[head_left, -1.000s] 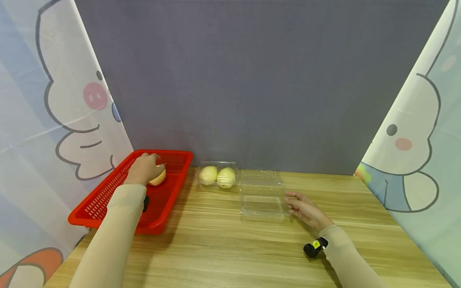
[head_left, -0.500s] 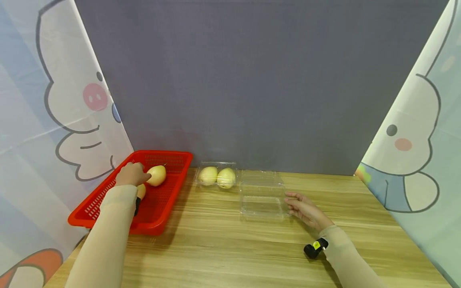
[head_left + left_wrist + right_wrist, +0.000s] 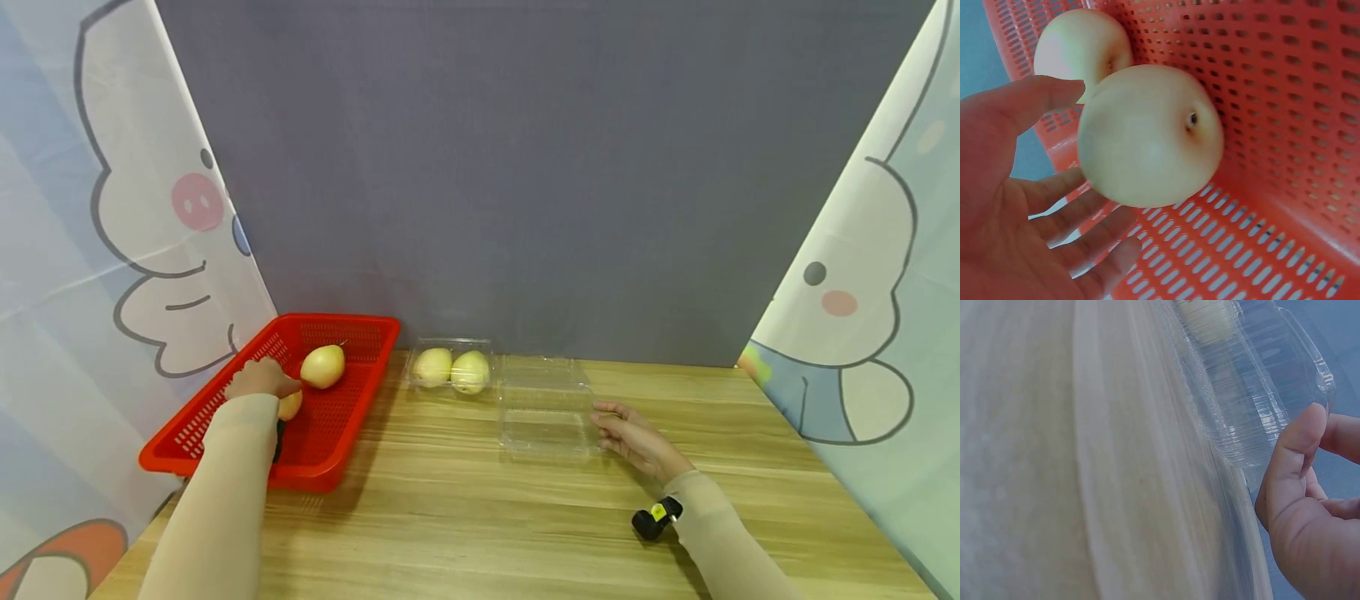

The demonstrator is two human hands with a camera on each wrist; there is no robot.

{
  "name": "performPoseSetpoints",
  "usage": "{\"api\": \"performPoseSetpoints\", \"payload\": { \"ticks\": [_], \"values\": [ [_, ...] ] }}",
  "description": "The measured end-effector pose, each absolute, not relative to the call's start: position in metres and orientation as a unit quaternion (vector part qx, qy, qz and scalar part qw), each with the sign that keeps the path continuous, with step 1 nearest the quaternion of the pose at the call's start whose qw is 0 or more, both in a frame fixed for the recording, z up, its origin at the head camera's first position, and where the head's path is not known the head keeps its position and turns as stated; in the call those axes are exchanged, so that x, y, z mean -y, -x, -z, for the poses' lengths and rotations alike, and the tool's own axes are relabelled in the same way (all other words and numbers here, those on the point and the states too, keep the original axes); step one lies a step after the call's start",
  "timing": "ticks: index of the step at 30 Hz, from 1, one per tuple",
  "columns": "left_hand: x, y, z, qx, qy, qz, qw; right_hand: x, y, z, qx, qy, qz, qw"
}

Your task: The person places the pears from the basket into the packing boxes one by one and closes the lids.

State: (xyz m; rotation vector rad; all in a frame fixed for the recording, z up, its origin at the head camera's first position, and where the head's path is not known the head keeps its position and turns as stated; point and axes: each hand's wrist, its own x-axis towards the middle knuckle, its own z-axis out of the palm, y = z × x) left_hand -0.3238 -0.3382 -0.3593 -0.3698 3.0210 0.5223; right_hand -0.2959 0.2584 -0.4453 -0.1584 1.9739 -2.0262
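My left hand (image 3: 258, 379) is inside a red slotted basket (image 3: 225, 392), over a yellowish pear (image 3: 291, 405) that it partly hides. In the left wrist view that pear (image 3: 1150, 134) lies just off my palm, with my straight fingers (image 3: 1085, 219) spread under it and my thumb above; nothing is gripped. A second pear (image 3: 323, 367) lies farther back in the basket. My right hand (image 3: 633, 437) rests on the table, its thumb (image 3: 1297, 456) touching the corner of an open, empty clear clamshell box (image 3: 543, 408).
A second clear box (image 3: 450, 343) with two pears in it stands at the back against the grey wall. The wooden table (image 3: 465, 517) is flanked by cartoon-printed curtains. A black and yellow wrist device (image 3: 654, 517) sits on my right forearm.
My left hand has drawn back and to the left off the far pear, which now shows in full, and has come to the nearer pear. The right hand has not moved.
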Motion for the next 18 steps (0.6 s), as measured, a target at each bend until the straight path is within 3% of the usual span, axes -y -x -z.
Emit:
{"api": "performPoseSetpoints", "payload": {
  "ticks": [18],
  "values": [
    [0.352,0.33,0.373,-0.968,0.099,-0.214,0.089,-0.258,0.296,0.446,-0.693,0.052,0.704,0.146]
  ]
}}
